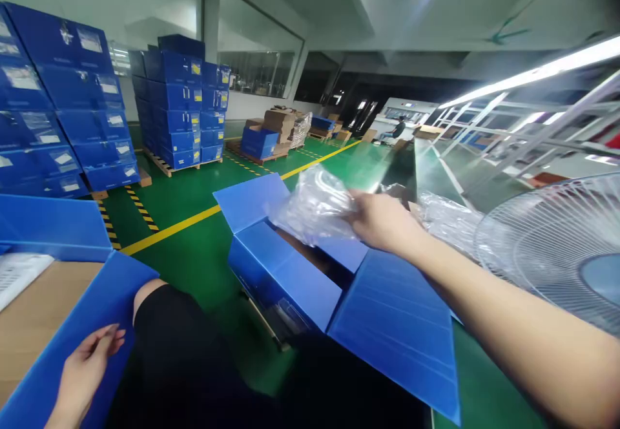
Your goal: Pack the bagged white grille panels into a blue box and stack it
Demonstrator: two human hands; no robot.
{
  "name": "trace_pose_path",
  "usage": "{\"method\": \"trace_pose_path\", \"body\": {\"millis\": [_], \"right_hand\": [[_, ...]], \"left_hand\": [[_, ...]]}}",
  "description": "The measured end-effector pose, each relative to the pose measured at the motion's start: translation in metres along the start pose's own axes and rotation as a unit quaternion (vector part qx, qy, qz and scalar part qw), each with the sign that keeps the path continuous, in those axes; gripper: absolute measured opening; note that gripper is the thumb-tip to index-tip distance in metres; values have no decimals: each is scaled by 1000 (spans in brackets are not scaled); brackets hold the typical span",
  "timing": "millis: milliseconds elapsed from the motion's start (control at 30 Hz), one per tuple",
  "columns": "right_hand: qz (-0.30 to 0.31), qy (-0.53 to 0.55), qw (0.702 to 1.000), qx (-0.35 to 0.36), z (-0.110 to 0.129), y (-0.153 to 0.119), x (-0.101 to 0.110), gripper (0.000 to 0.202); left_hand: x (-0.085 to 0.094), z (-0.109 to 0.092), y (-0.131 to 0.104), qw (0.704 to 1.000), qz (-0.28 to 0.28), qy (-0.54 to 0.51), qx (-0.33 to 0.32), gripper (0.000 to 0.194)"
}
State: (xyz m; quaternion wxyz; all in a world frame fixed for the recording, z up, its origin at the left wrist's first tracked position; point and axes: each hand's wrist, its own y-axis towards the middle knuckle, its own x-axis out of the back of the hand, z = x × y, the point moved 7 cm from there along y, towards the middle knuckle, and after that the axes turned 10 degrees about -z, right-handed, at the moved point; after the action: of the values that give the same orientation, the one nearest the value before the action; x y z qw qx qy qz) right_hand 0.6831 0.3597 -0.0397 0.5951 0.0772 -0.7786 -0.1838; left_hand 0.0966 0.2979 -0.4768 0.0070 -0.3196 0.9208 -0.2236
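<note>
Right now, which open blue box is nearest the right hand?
The centre box, flaps spread, below the right hand and its clear plastic; the open box at lower left is by the left hand.

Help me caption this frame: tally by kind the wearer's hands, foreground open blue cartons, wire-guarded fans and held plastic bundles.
Left hand, right hand: 2
Left blue carton, middle blue carton: 2
Wire-guarded fan: 1
Clear plastic bundle: 1
Total: 6
</note>
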Motion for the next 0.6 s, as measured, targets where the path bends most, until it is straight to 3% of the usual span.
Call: {"method": "trace_pose_path", "body": {"millis": [133,267,433,600], "right_hand": [[86,-84,989,89,28,11,-33,46],[119,-79,986,83,28,25,-66,43],[117,-76,990,-22,-15,51,-84,36],[111,-48,988,-98,-72,68,-102,30]], "left_hand": [[4,4,-5,1000,3,4,-1,59],[16,15,0,1000,-3,8,-10,65],[28,28,3,999,-10,29,-19,68],[26,26,0,999,-11,41,-26,65]]}}
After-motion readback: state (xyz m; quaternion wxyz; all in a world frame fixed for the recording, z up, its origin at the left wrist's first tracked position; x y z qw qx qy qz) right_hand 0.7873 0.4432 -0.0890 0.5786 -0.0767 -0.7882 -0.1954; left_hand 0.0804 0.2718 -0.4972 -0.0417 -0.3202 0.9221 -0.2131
